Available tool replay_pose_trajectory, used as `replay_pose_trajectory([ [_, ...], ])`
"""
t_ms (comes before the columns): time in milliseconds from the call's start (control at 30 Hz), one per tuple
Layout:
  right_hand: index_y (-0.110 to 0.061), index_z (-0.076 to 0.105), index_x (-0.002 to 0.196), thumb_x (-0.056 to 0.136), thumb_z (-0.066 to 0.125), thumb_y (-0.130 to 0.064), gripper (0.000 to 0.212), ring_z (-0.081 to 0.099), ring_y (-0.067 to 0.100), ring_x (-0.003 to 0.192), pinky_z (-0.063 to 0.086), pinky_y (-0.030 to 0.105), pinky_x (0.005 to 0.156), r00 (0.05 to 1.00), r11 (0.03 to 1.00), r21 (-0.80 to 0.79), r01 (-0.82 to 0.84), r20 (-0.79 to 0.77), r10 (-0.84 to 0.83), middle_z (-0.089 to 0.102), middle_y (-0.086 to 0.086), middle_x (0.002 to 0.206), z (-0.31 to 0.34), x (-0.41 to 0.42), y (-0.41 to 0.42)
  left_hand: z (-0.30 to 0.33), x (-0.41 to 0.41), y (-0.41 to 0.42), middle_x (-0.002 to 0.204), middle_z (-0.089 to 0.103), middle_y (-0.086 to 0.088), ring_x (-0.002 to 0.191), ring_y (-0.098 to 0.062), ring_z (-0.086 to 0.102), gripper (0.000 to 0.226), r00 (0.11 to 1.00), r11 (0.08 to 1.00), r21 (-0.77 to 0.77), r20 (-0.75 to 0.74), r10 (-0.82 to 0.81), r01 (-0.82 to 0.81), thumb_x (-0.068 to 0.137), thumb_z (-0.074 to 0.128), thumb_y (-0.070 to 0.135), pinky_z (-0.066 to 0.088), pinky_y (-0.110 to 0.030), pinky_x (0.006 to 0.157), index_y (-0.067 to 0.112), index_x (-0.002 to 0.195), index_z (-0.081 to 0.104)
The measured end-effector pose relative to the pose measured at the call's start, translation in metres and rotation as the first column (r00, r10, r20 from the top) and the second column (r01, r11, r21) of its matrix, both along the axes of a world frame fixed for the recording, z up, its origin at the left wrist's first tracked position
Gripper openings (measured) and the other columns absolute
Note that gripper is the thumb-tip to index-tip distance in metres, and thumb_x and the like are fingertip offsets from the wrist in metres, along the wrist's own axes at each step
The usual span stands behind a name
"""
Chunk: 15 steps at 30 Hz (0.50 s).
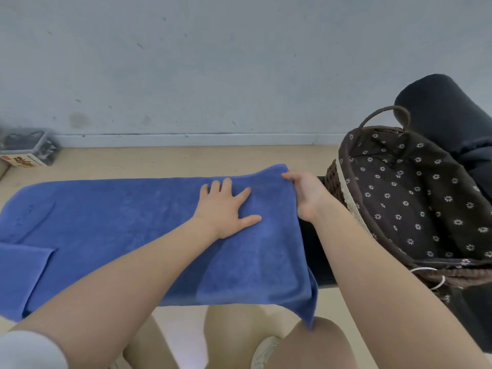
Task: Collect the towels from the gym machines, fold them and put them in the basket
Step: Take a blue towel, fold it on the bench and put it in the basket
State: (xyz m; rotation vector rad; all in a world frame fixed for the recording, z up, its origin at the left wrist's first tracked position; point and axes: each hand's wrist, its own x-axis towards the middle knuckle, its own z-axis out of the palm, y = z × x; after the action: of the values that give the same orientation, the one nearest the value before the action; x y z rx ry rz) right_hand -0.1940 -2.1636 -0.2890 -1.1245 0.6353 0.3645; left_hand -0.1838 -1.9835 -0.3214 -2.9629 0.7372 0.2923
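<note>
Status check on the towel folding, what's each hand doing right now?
Left hand flat on blue towel, pressing. Right hand pinching towel's far right corner. Basket beside it, right. Nothing in the way.

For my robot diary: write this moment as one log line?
step: folding | blue towel: spread flat | left hand: presses towel | right hand: grips far corner | basket: no towels visible

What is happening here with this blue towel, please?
A person is folding a blue towel spread over a dark bench. The left hand lies flat on the towel with fingers spread, pressing it down. The right hand holds the towel's far right corner in its grip. A wicker basket with a flowered lining stands just to the right on the bench; no towel shows inside it.
</note>
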Motion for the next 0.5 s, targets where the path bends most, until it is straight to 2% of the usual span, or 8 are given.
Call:
replay_pose_trajectory([
  [67, -0.012, 0.062, 0.101, 0.076, 0.043, -0.007, 0.032, 0.060, 0.024, 0.077, 0.049, 0.027, 0.061, 0.993, 0.993, -0.114, 0.014, 0.117, -0.001, 0.064, 0.006, 0.085, -0.002, 0.000, -0.009, -0.001, 0.004, -0.001, 0.142, 0.027, -0.011, 0.129, -0.029, 0.027, 0.076, 1.000, 0.999, -0.046, 0.021, -0.005, 0.006, 0.082, 0.033, 0.073, 0.020, -0.042, 0.111, 0.032, 0.145, 0.024],
  [100, -0.016, 0.062, 0.104, 0.072, 0.041, -0.004, 0.040, 0.056, 0.019, 0.069, 0.044, 0.023, 0.054, 0.988, 0.963, -0.270, 0.002, 0.152, 0.040, 0.060, 0.001, 0.076, -0.002, -0.002, -0.013, -0.002, 0.005, -0.002, 0.148, 0.023, -0.010, 0.135, -0.027, 0.023, 0.076, 0.999, 0.996, -0.086, 0.027, -0.024, 0.027, 0.082, 0.036, 0.071, 0.016, -0.041, 0.114, 0.028, 0.144, 0.028],
  [167, -0.024, 0.056, 0.122, 0.075, 0.038, 0.004, 0.057, 0.046, 0.014, 0.058, 0.038, 0.020, 0.049, 0.979, 0.747, -0.664, 0.024, 0.167, 0.116, 0.051, -0.002, 0.071, -0.004, -0.006, -0.020, -0.005, 0.005, -0.007, 0.157, 0.009, -0.005, 0.144, -0.022, 0.012, 0.078, 0.997, 0.985, -0.158, 0.012, -0.075, 0.076, 0.084, 0.042, 0.065, 0.009, -0.036, 0.118, 0.015, 0.142, 0.032],
  [233, -0.023, 0.046, 0.135, 0.078, 0.038, 0.009, 0.066, 0.048, 0.017, 0.071, 0.041, 0.025, 0.062, 0.968, 0.422, -0.902, 0.089, 0.179, 0.177, 0.051, 0.003, 0.096, -0.006, -0.008, -0.021, -0.008, 0.002, -0.014, 0.159, 0.005, -0.005, 0.146, -0.018, 0.005, 0.083, 0.997, 0.976, -0.211, -0.050, -0.065, 0.053, 0.085, 0.043, 0.063, 0.007, -0.034, 0.120, 0.006, 0.144, 0.028],
  [333, -0.020, 0.041, 0.139, 0.079, 0.041, 0.012, 0.068, 0.044, 0.025, 0.114, 0.039, 0.029, 0.095, 0.948, 0.030, -0.996, 0.086, 0.091, 0.305, 0.033, 0.010, 0.140, -0.009, -0.015, -0.013, -0.016, -0.001, -0.016, 0.159, -0.004, -0.002, 0.147, -0.016, -0.004, 0.090, 0.995, 0.977, -0.212, -0.099, -0.025, 0.003, 0.086, 0.038, 0.066, -0.001, -0.035, 0.120, 0.010, 0.149, 0.009],
  [367, -0.017, 0.043, 0.138, 0.079, 0.042, 0.010, 0.065, 0.038, 0.030, 0.125, 0.033, 0.033, 0.105, 0.927, -0.061, -0.992, 0.110, 0.080, 0.366, 0.028, 0.012, 0.146, -0.012, -0.020, -0.009, -0.018, -0.001, -0.014, 0.159, -0.007, 0.000, 0.146, -0.015, -0.007, 0.089, 0.995, 0.979, -0.203, -0.096, -0.023, 0.003, 0.086, 0.036, 0.067, -0.004, -0.036, 0.119, 0.014, 0.150, 0.003],
  [433, -0.008, 0.043, 0.138, 0.082, 0.045, 0.002, 0.056, 0.028, 0.037, 0.137, 0.022, 0.045, 0.115, 0.845, -0.134, -0.978, 0.159, 0.064, 0.531, 0.025, 0.019, 0.152, -0.021, -0.031, 0.002, -0.022, 0.000, -0.013, 0.158, -0.010, 0.001, 0.146, -0.014, -0.008, 0.087, 0.996, 0.982, -0.187, -0.086, -0.027, 0.011, 0.086, 0.031, 0.068, -0.005, -0.037, 0.118, 0.018, 0.150, -0.002],
  [500, -0.008, 0.025, 0.147, 0.095, 0.040, -0.016, 0.055, 0.010, 0.029, 0.146, 0.007, 0.042, 0.120, 0.721, -0.166, -0.986, 0.018, -0.102, 0.685, 0.009, 0.014, 0.158, -0.030, -0.046, 0.014, -0.024, 0.000, -0.013, 0.158, -0.010, 0.001, 0.146, -0.015, -0.008, 0.088, 0.997, 0.984, -0.175, -0.076, -0.036, 0.022, 0.085, 0.023, 0.072, -0.004, -0.037, 0.118, 0.019, 0.150, -0.003],
])
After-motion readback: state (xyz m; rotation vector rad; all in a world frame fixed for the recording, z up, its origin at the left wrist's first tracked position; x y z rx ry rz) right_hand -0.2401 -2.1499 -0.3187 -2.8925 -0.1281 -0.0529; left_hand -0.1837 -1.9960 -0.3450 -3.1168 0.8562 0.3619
